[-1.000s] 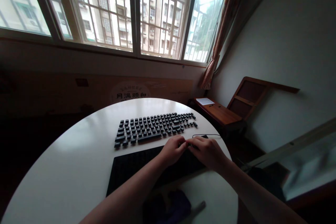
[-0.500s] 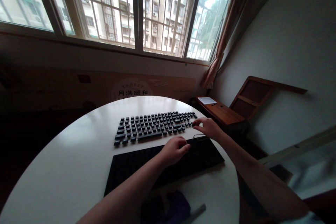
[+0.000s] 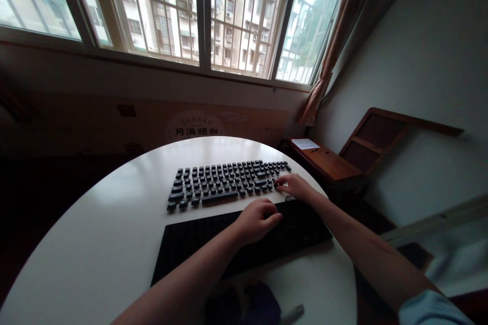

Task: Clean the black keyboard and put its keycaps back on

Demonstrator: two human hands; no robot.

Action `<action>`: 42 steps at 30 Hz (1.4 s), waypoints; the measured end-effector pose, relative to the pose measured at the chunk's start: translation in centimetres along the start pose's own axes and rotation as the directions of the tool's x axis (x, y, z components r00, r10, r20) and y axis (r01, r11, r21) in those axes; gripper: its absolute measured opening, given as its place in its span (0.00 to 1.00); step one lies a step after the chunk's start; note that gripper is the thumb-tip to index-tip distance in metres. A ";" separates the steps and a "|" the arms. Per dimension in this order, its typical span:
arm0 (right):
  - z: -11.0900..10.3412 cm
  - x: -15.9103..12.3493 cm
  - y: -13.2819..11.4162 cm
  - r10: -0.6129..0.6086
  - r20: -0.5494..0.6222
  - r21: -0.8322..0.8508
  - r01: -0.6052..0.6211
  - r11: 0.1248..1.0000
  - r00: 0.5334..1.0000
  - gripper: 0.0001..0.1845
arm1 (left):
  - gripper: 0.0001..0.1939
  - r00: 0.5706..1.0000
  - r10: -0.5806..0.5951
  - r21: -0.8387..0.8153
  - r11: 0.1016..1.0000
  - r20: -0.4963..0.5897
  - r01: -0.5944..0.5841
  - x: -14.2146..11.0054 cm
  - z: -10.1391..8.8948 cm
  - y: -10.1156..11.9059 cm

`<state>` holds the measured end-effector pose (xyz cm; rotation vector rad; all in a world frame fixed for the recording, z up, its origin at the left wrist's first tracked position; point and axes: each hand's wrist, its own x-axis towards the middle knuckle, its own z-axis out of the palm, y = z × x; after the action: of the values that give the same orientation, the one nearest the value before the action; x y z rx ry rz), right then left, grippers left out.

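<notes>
My right hand (image 3: 294, 186) is at the right end of rows of loose black keycaps (image 3: 224, 179), its thumb and fingers closed on a small dark keycap (image 3: 276, 185). Below, my left hand (image 3: 256, 221) rests over the black keyboard base (image 3: 297, 223), fingers curled and thumb stretched forward. Whatever lies inside the left fingers is hidden. The long space bar keycap (image 3: 220, 197) lies in the front row. My left forearm covers part of the base.
The round white table (image 3: 95, 244) carries everything. A dark purple cloth-like item (image 3: 263, 304) and a blurred grey stick-like object (image 3: 293, 313) lie near its front. A cable (image 3: 290, 198) loops behind the base. Beyond stands a wooden bench (image 3: 335, 165) with a paper sheet (image 3: 305, 144).
My hands were together over the base; the right has parted from the left and reached forward to the keycaps, then shifted slightly left. The left stays over the base.
</notes>
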<state>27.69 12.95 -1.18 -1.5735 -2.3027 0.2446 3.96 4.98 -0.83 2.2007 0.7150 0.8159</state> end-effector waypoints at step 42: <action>-1.3 -16.7 -6.3 0.485 -0.112 0.882 -0.138 0.450 0.867 0.21 | 0.12 0.995 0.083 0.140 0.986 0.055 -0.090 0.1 0.2 0.3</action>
<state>28.14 -4.93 -0.87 -1.2951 -1.1862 0.9563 4.25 4.72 -0.70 2.3857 0.6763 0.7717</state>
